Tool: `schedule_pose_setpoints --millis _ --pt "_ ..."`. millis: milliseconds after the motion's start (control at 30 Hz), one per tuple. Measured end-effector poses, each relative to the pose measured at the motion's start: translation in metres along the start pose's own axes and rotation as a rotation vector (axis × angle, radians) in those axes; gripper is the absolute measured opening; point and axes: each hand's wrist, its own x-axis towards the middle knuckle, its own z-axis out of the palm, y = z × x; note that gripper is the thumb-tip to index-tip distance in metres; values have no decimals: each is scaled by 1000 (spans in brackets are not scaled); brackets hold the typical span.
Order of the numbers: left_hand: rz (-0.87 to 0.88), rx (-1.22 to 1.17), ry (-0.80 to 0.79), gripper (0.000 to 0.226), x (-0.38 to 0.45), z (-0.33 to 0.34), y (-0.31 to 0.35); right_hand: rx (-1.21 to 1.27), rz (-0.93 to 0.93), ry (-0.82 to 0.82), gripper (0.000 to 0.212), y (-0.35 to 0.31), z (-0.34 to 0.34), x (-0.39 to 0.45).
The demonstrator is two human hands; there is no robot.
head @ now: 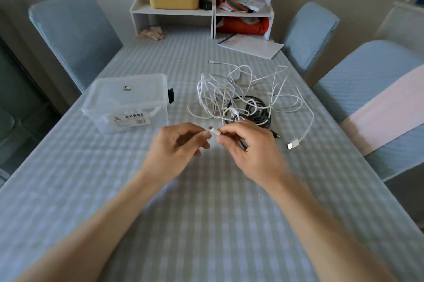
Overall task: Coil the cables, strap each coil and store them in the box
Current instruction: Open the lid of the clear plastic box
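Cable plug [213, 131] between both hands.

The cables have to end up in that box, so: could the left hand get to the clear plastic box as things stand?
Probably yes. The clear plastic lidded box sits on the checked tablecloth just beyond and outward of the left hand, with bare cloth between. That hand first has to let go of the white cable plug it pinches.

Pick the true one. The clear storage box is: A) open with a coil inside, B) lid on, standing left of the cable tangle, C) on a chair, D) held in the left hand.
B: the clear storage box stands lidded on the table, left of the cable tangle.
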Motion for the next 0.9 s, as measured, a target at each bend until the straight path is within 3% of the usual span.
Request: schedule_pose_setpoints --millis 67,167,233,333,500,733,900 --pt "-14 -67 28 11 -2 0 3 33 25 12 15 -1 0 -1" --pt "-17 -199 -59 11 -6 -4 8 52 45 -4 16 -3 1 -4" --pt "20 -142 -64 9 -8 -4 10 73 51 -21 15 -7 3 -5" --pt "20 -96 2 15 -7 -3 10 76 67 -41 16 -12 4 -6" --pt "-103 -218 181 15 -5 -30 5 39 57 -127 8 -5 1 -6" --pt "-260 -95 193 12 -3 -43 -13 -32 62 -229 11 -1 14 -5" --pt "-154 194 212 17 -7 -50 -20 -102 71 -297 9 -2 25 2"
